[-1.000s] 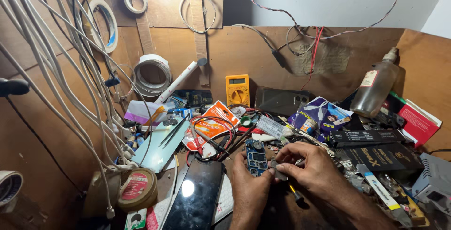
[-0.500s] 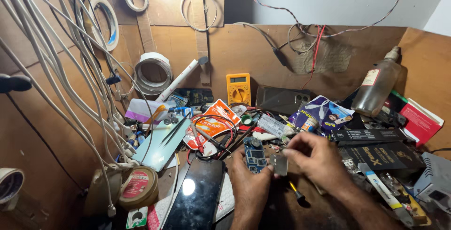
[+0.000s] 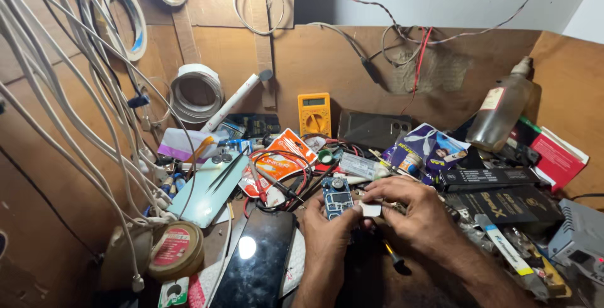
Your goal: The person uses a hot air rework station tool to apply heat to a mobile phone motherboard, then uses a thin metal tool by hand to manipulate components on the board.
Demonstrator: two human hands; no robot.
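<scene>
My left hand (image 3: 327,235) grips the small blue rectangular circuit board (image 3: 337,197) from below while my right hand (image 3: 412,210) pinches a small white flat piece (image 3: 370,208) just beside it.

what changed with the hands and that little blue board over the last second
The right hand drew back a little, then returned to the blue circuit board, now pinching a small white piece beside it. The left hand kept holding the board from below. The black phone, yellow meter and round tin stayed put.
</scene>
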